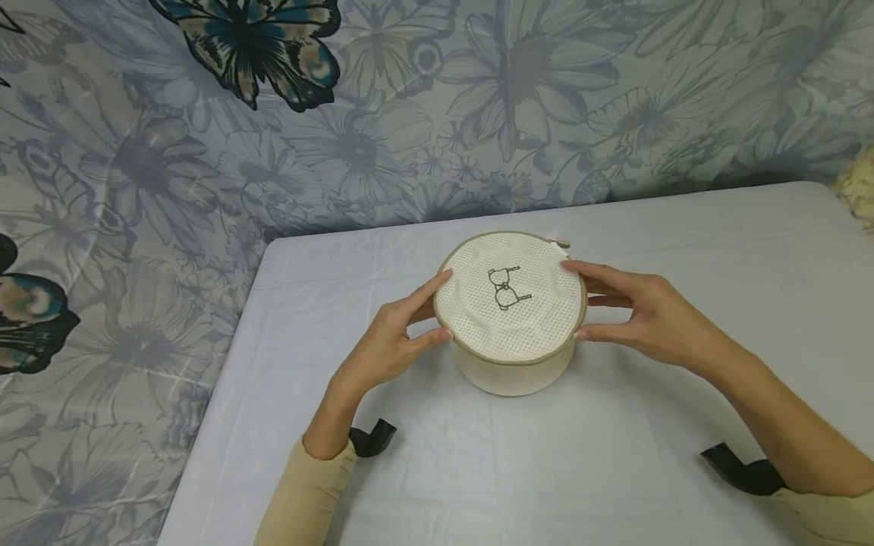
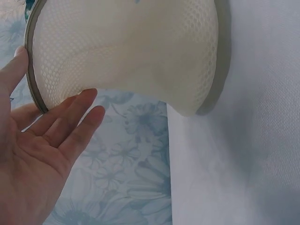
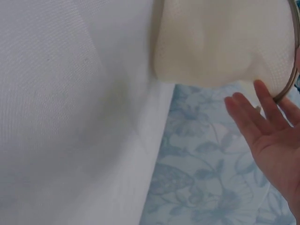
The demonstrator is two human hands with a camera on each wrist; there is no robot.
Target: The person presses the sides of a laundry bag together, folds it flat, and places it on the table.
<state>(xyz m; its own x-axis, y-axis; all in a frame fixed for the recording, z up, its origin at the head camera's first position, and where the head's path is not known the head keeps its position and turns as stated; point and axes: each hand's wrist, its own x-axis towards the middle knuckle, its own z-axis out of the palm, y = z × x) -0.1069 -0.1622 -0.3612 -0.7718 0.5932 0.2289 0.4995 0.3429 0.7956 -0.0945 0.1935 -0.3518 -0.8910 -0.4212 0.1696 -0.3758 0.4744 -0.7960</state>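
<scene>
Gripping opposite sides of the zippered rim (image 1: pixel 517 362), the half-closed left hand (image 1: pixel 389 341) and right hand (image 1: pixel 645 315) hold a cream mesh lingerie bag (image 1: pixel 522 330) upright on the white-covered table (image 1: pixel 546 470), before a floral butterfly backdrop (image 1: pixel 532 98).

Passable: near side of mesh bag (image 1: pixel 514 378) | blocked: flanks — hands (image 1: pixel 389 341) (image 1: pixel 649 315) (one apiece) | beyond table (image 1: pixel 519 470): backdrop (image 1: pixel 423 152)
</scene>
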